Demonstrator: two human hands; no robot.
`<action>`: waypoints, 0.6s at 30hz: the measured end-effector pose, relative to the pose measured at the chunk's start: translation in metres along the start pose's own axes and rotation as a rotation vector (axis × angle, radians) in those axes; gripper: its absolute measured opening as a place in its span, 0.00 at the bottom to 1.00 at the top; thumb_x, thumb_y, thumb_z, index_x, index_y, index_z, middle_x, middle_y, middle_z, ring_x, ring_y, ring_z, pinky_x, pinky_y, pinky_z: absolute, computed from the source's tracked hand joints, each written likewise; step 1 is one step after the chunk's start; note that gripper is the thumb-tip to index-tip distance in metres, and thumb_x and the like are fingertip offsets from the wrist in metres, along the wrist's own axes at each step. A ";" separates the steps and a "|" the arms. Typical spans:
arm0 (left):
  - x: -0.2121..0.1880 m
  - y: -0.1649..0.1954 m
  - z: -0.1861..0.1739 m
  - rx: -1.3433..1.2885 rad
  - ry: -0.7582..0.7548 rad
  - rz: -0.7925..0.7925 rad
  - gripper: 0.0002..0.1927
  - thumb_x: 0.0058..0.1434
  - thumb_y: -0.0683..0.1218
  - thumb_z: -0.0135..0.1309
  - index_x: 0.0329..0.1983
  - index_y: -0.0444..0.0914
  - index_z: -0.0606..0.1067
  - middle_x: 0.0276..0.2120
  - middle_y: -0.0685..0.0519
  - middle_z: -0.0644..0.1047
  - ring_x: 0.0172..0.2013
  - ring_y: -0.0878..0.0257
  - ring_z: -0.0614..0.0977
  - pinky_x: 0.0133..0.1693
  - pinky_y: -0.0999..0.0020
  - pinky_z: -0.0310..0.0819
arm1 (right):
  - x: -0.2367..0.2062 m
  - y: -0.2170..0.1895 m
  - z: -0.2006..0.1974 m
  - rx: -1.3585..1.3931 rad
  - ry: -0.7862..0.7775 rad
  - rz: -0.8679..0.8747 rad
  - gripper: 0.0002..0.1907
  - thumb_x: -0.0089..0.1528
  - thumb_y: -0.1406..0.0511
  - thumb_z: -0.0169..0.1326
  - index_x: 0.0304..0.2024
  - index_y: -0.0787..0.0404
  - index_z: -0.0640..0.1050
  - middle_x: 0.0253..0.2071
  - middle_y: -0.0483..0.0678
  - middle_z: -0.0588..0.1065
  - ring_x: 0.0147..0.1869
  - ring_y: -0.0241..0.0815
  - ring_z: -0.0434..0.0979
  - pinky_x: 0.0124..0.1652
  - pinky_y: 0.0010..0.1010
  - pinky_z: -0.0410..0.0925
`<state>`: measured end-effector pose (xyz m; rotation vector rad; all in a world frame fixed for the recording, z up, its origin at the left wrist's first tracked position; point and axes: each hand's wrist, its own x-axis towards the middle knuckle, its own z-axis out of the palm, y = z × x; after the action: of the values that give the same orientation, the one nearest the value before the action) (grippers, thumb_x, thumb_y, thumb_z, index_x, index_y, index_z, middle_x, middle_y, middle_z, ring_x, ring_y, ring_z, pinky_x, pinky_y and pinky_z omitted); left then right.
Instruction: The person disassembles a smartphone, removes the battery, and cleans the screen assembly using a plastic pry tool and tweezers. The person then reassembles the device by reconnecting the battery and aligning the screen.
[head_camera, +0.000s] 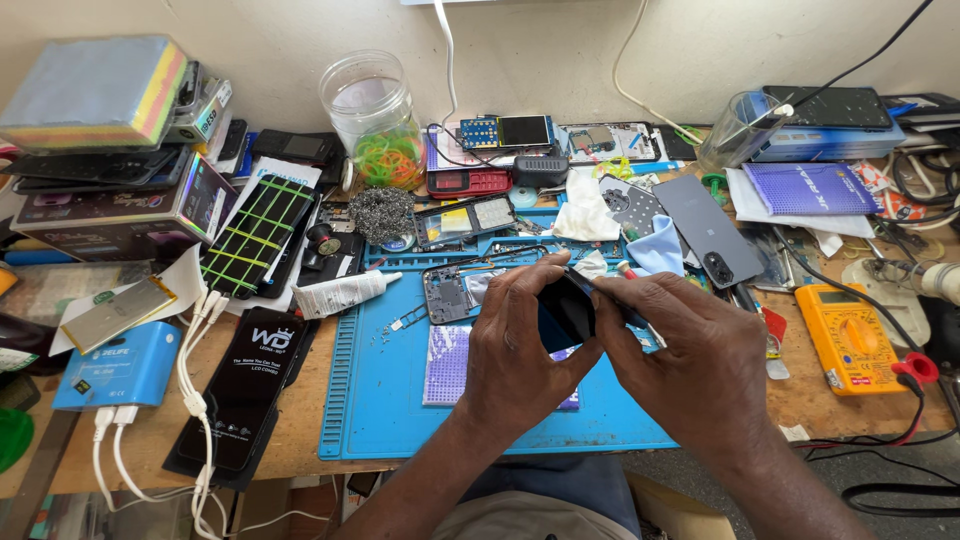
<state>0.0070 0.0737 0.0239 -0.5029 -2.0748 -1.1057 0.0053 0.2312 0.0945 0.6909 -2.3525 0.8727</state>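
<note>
My left hand (520, 340) grips a small black phone part (566, 312) over the blue work mat (385, 400). My right hand (690, 355) holds a thin tool (600, 290) whose tip meets the upper edge of that black part. Both hands sit close together at the mat's centre. An opened phone frame (447, 294) lies on the mat just left of my left hand. Under my hands lies a purple gridded pad (448, 365).
A white glue tube (342, 293) and a black phone box (250, 385) lie left. A yellow multimeter (848, 335) sits right with red and black leads. A grey phone back (708, 228), clear jar of rubber bands (380, 120), stacked boxes and white cables crowd the wooden desk.
</note>
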 end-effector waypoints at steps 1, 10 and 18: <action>0.000 0.000 0.000 0.003 0.003 -0.001 0.38 0.53 0.46 0.73 0.61 0.36 0.64 0.60 0.43 0.75 0.60 0.45 0.78 0.61 0.52 0.75 | 0.000 0.000 0.000 -0.013 0.004 -0.009 0.12 0.59 0.70 0.64 0.46 0.60 0.82 0.39 0.49 0.82 0.40 0.42 0.85 0.36 0.29 0.76; 0.001 0.001 0.003 -0.005 0.006 0.007 0.39 0.54 0.46 0.73 0.62 0.36 0.63 0.60 0.44 0.75 0.59 0.46 0.77 0.60 0.53 0.76 | -0.002 0.002 0.002 -0.020 -0.007 0.014 0.12 0.58 0.70 0.64 0.45 0.60 0.82 0.37 0.49 0.81 0.37 0.41 0.85 0.35 0.29 0.76; 0.002 0.002 0.005 -0.019 0.011 0.020 0.38 0.55 0.45 0.73 0.63 0.35 0.63 0.60 0.44 0.75 0.59 0.47 0.78 0.60 0.53 0.76 | -0.002 0.003 0.000 -0.083 -0.027 0.007 0.11 0.58 0.69 0.64 0.44 0.60 0.82 0.38 0.49 0.81 0.38 0.43 0.84 0.34 0.30 0.75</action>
<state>0.0047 0.0789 0.0248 -0.5251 -2.0475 -1.1152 0.0046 0.2338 0.0923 0.6650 -2.4014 0.7680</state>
